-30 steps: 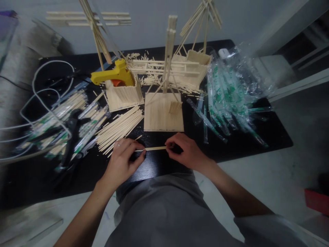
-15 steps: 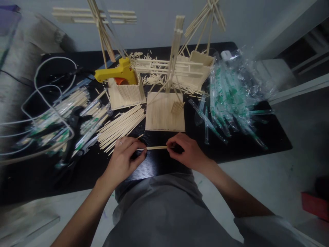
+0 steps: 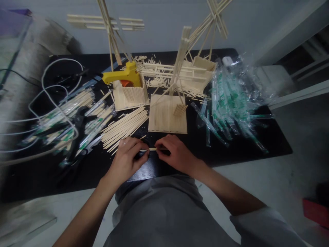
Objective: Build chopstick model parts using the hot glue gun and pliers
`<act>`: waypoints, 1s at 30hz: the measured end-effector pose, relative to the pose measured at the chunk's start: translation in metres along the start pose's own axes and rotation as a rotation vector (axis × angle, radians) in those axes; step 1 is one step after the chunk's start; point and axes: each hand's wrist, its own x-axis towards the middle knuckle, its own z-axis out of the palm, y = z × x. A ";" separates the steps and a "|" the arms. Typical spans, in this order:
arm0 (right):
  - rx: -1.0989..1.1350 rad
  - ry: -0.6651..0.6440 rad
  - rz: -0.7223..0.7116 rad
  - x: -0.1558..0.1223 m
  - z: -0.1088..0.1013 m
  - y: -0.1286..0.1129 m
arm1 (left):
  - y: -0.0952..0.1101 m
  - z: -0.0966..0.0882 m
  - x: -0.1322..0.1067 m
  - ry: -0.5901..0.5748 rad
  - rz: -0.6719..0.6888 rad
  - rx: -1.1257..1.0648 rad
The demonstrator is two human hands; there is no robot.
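Between my two hands a thin pale wooden stick (image 3: 152, 149) lies level, just above or on the black table. My left hand (image 3: 127, 154) pinches its left part between thumb and fingers. With thumb and forefinger, my right hand (image 3: 177, 152) grips it farther right, so only a short length shows between them. Whether it is one stick or a few side by side I cannot tell. A loose fan of wooden sticks (image 3: 125, 127) lies beside my left hand. Beyond my hands sits a flat stick-built base (image 3: 167, 118) with an upright frame of sticks (image 3: 180, 58) on it.
A yellow glue gun (image 3: 123, 75) rests in a stick-built box (image 3: 135, 96). Packaged sticks (image 3: 69, 109), a white cable (image 3: 46, 91) and black-handled scissors (image 3: 77, 157) lie left. Empty plastic wrappers (image 3: 231, 99) pile up right. Cut stick pieces (image 3: 156, 82) litter the back.
My right hand has moved left along the stick, closer to my left hand. Less of the stick shows between them. The whole view has shifted slightly.
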 end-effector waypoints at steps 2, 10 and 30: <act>-0.007 -0.005 0.004 0.002 0.004 -0.002 | 0.000 0.000 0.000 -0.018 -0.005 0.000; -0.011 0.016 -0.014 -0.003 -0.001 0.000 | 0.001 -0.001 0.000 -0.018 -0.012 0.026; -0.014 -0.032 0.025 -0.011 -0.022 0.010 | 0.001 -0.002 0.002 -0.008 -0.004 -0.019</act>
